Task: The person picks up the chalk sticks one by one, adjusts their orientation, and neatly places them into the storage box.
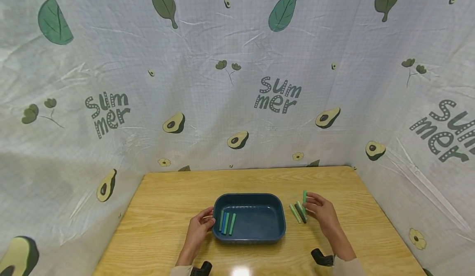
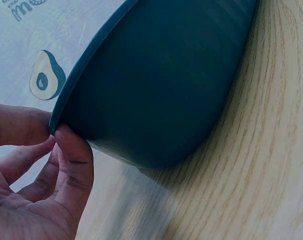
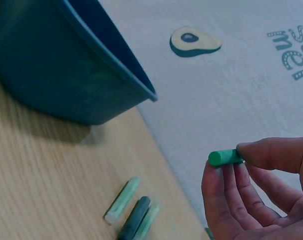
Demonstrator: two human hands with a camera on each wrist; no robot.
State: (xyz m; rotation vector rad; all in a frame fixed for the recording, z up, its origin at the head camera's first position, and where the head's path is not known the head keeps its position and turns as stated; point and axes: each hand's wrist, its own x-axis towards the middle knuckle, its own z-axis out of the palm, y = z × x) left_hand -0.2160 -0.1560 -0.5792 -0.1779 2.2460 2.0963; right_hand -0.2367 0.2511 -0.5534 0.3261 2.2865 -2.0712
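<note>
The right hand [image 3: 261, 195] pinches a short green chalk stick [image 3: 225, 157] above the wooden tabletop [image 1: 167, 210]; the left hand [image 1: 198, 226] grips the dark blue plastic tub's [image 1: 248, 237] rim. Avocado-print cloth [image 1: 237, 82] behind.

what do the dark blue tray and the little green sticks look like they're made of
The tray looks like moulded plastic: smooth, even teal-blue walls with a soft sheen and a thin rounded rim. The green stick pinched by the right hand looks like chalk or pastel: matte, with a flat cut end; it could be wax.
</note>
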